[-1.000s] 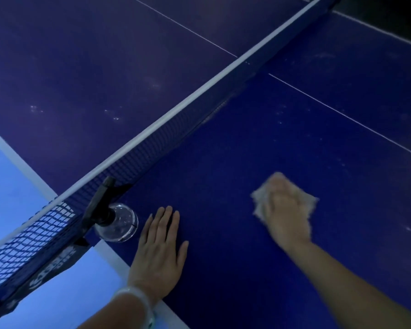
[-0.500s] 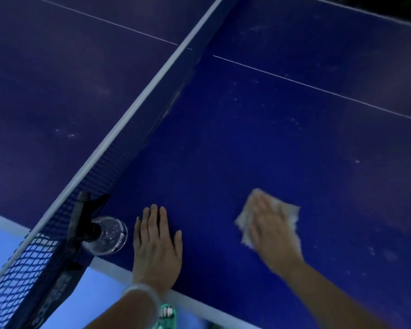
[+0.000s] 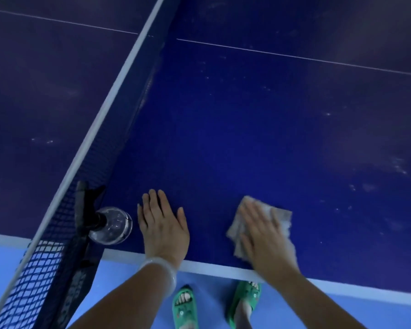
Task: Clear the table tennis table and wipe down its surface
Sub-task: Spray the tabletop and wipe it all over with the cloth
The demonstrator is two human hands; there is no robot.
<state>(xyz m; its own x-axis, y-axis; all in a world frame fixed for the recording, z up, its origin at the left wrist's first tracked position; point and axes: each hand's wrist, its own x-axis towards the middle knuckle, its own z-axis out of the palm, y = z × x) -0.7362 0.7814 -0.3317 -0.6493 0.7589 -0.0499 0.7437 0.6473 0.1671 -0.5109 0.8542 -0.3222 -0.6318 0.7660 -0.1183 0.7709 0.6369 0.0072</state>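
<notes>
Net [image 3: 100, 129] runs diagonally from the lower left corner up to the top centre, white tape along its upper edge, and divides the table tennis table [image 3: 223, 138] into two dark blue halves. Its black post clamp [image 3: 83, 210] stands at the near table edge. Just to the right of the clamp you see a clear rounded bottle [image 3: 110, 225] resting on the playing surface, close to the white edge line [image 3: 211, 267].

Your left hand [image 3: 163, 227] lies flat on the table just beside the bottle, palm down, fingers straight and close together, holding nothing. A pale translucent band [image 3: 159, 267] circles that wrist, which sits over the edge line.

Your right hand [image 3: 265, 238] lies further right, well apart from the left, palm down with the fingers extended and pressed onto a crumpled pale cloth [image 3: 278, 216]. The cloth rests on the near-right half of the table, close to the edge line, and shows beyond the fingertips and on both sides of the hand. The hand is motion-blurred.

Pale specks and smudges [image 3: 399, 167] mark the surface further right and beyond the centre line [image 3: 294, 57].

Below the table edge, on the light blue floor [image 3: 342, 312], two feet wear green slippers [image 3: 184, 307] with a face pattern.
</notes>
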